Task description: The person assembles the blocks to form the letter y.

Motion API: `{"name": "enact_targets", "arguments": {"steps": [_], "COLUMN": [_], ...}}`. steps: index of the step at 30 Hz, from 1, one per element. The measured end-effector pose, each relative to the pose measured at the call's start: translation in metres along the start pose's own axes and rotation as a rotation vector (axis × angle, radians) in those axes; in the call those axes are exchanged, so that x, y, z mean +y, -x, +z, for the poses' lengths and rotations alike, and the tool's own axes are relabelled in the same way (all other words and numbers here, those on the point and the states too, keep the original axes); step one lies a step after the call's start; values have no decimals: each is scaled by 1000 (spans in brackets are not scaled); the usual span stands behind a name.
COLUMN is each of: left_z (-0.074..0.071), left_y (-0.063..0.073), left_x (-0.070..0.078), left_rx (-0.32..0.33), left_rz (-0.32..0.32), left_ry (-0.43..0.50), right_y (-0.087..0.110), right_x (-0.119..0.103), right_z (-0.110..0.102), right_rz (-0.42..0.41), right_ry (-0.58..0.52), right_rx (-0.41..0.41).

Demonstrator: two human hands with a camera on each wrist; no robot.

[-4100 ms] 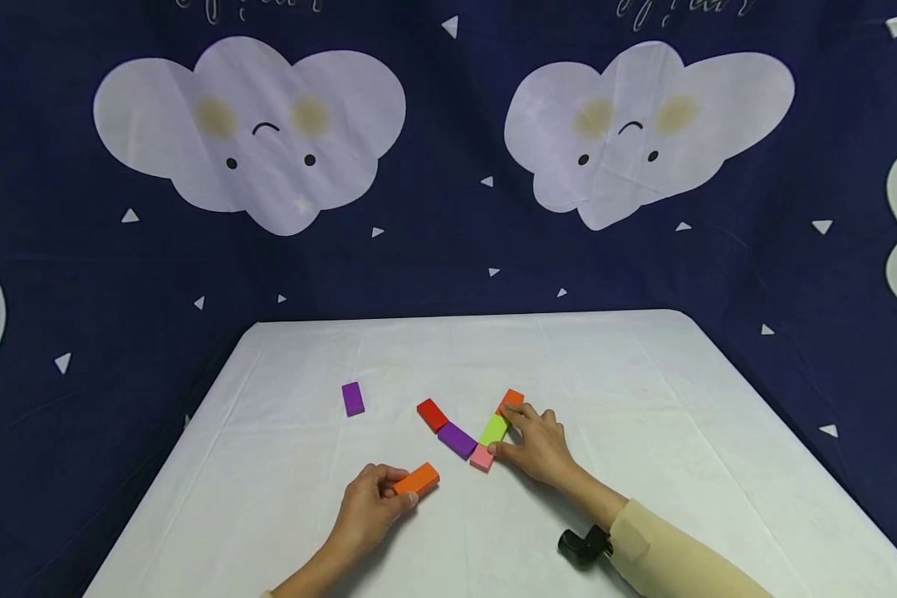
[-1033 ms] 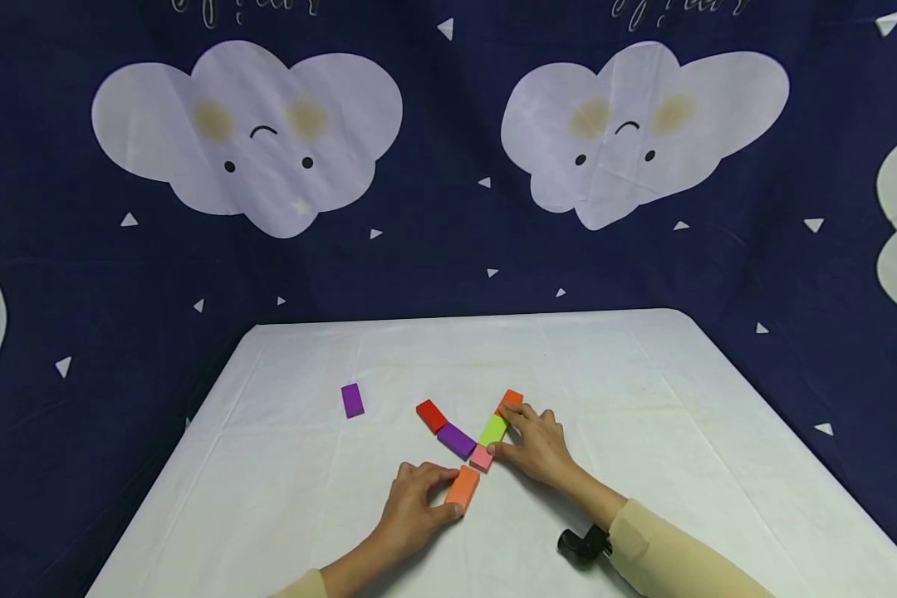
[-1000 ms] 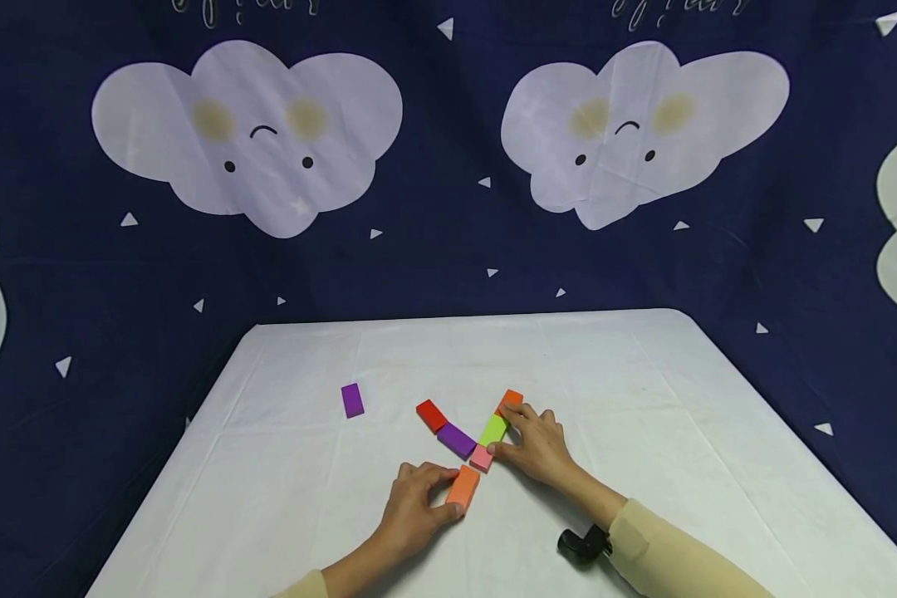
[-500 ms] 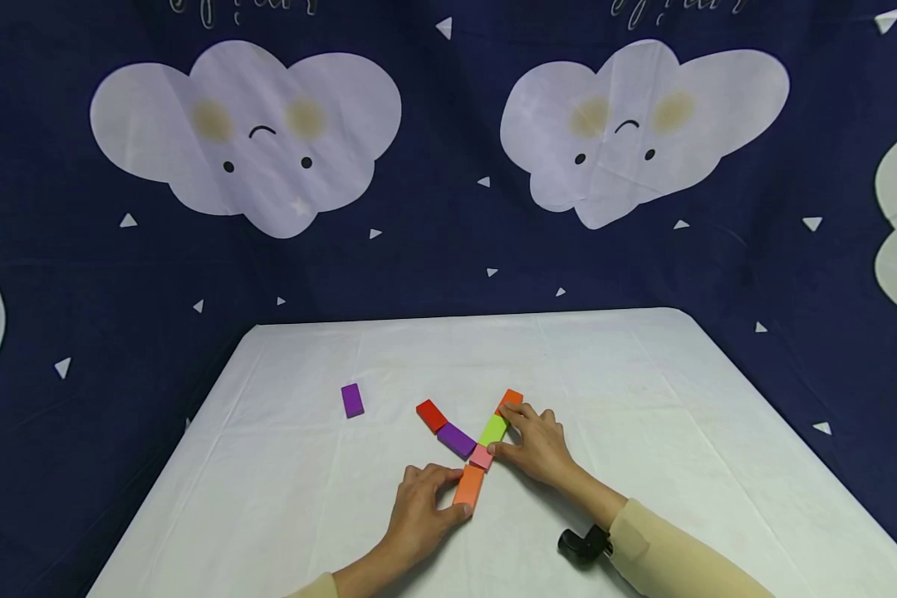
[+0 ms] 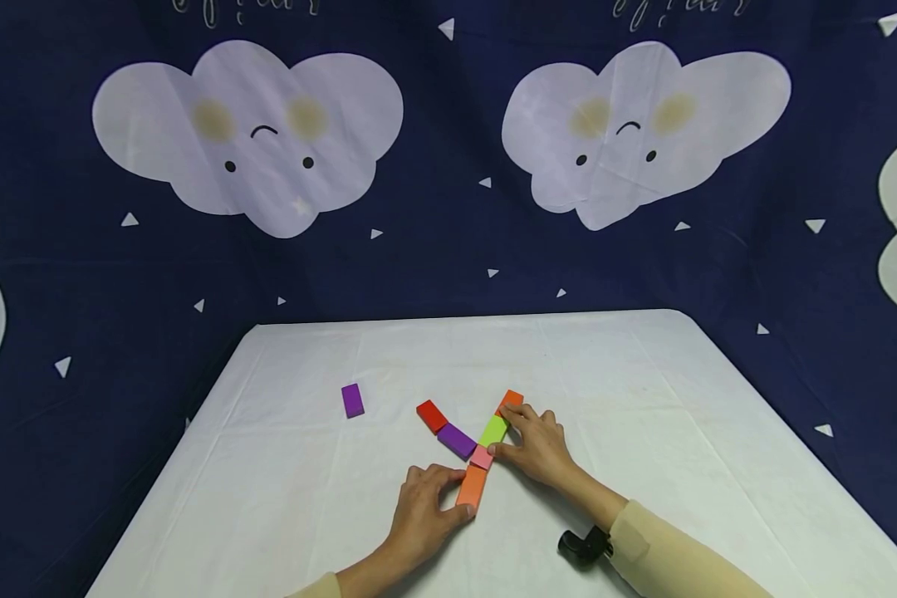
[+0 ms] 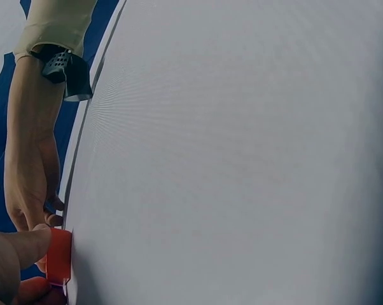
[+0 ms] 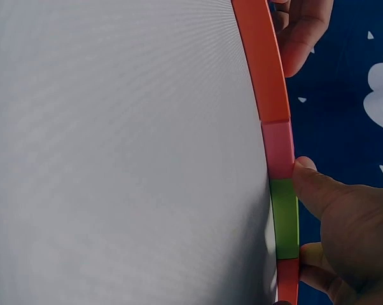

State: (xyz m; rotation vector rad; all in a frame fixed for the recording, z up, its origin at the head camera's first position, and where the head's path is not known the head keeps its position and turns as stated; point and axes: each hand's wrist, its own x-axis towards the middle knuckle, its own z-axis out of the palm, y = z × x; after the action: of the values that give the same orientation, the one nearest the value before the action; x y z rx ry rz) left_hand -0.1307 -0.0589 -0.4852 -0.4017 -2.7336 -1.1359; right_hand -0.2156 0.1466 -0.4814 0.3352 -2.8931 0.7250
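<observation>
My left hand (image 5: 421,515) pinches a near orange block (image 5: 473,486) between thumb and fingers; the block lies on the white table. Its far end meets a small pink block (image 5: 482,457), flush in the right wrist view. Beyond the pink one come a lime green block (image 5: 492,430) and a far orange block (image 5: 511,399). My right hand (image 5: 540,444) grips this line around the green block, thumb at the pink-green joint (image 7: 294,178) and a fingertip over the far orange one. A purple block (image 5: 457,441) and a red block (image 5: 431,416) branch off leftward from the pink block.
A loose purple block (image 5: 353,400) lies apart at the left on the white tabletop (image 5: 605,365). A black wrist camera (image 5: 585,548) juts out by the right sleeve. Behind the table hangs a dark blue cloth (image 5: 448,249) with clouds.
The left hand has carried the near orange block rightward, turned it in line with the pink block and brought it up against it. The right hand has stayed in place.
</observation>
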Motion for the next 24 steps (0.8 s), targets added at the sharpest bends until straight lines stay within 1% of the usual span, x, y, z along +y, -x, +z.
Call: {"name": "enact_targets", "arguments": {"steps": [10,18,24], "left_z": [1,1,1], "left_y": [0,1,1], "left_x": [-1,0,0], "left_rx": [12,34,38], "left_rz": [-2,13,19], "left_ry": [-2,-9,-10], "right_y": [-1,-1,-1], "right_x": [1,1,0], "right_z": [1,1,1], "right_rz": [-4,1,4], "right_ry": [11,14,13], "right_rx": [4,-1,-1]}}
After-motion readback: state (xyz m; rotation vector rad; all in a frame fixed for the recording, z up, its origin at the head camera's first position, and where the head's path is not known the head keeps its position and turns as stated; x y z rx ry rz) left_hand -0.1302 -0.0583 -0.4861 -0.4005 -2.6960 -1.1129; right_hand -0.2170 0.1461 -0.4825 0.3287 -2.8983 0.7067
